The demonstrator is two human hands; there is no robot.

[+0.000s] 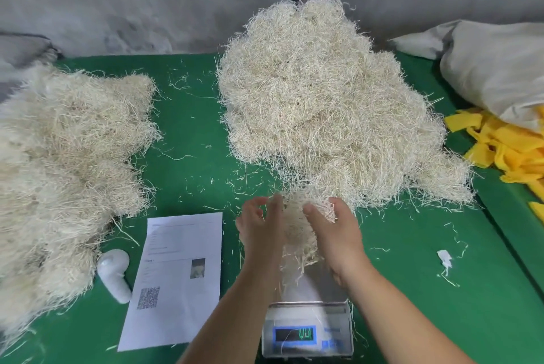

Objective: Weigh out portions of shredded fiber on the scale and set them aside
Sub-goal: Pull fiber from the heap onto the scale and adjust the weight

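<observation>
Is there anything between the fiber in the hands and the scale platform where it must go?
Nothing visible. Both hands, left hand and right hand, hold the fiber clump directly above the scale. Its lower strands hang over the steel platform, and the part of the platform that shows looks bare.

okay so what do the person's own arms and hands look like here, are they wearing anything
Both arms are bare from the bottom of the frame to the fingertips: no sleeves show. The left hand and the right hand wear no gloves, and no rings, watch or wristband can be seen. The fingernails look short and unpainted.
</observation>
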